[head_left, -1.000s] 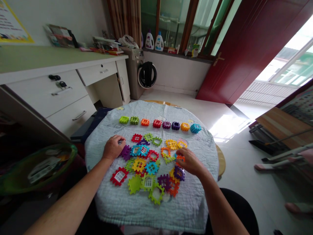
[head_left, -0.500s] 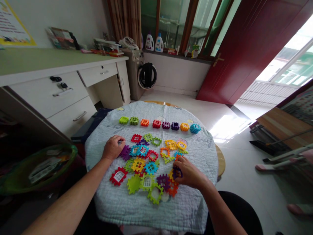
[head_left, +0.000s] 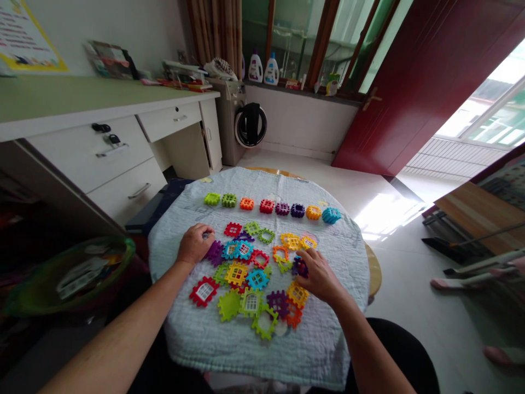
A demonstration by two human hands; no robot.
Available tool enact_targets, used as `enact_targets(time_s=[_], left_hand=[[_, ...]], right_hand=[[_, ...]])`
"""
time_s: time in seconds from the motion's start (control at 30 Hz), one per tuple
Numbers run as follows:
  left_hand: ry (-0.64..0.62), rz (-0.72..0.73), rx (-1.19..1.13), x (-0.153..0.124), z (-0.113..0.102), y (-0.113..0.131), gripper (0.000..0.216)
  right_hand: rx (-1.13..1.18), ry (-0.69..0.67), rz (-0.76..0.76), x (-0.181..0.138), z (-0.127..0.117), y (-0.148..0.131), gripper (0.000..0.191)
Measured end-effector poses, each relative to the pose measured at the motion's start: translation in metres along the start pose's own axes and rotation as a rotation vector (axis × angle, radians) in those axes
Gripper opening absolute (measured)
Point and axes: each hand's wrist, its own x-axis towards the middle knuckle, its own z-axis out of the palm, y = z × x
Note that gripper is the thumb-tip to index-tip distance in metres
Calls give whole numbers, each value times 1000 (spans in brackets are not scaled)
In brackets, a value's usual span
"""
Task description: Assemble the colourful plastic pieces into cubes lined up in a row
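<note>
Right hand grasping one dark purple piece, right side of cloth; left hand curled near one purple piece, cannot tell if gripping; eight stacks in far row

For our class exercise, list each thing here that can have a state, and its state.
Right hand: closed on dark purple piece
Left hand: curled, contents unclear
Back-row pieces: lined up
Loose pieces: spread, some overlapping
Tablecloth: spread
Red door: open
Drawers: shut
Washing machine door: seemingly open
Curtain: bunched aside
Detergent bottles: upright
</note>
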Motion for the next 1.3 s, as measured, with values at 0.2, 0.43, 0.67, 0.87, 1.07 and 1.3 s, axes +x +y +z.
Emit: enact_targets(time_s=[0.2,0.43,0.67,0.87,1.07,1.3], left_hand=[[-1,-4,-8,-1,1,-1,17],[-7,-30,-55,-1,-2,1,24],[-19,-53,-89,-1,-4,1,32],[-20,-25,-87,-1,-4,1,27],[-20,-13,-87,-1,-2,-3,26],[-24,-43,-129,-1,-4,-3,34]], right_hand=[[-20,-48,23,2,4,2,41],[62,94,-8,3,3,2,45],[118,106,-43,9,9,-2,45],[61,104,-22,39,0,3,44],[-151,114,89,117,-28,38,53],[-281,-29,189,189,-36,68,51]])
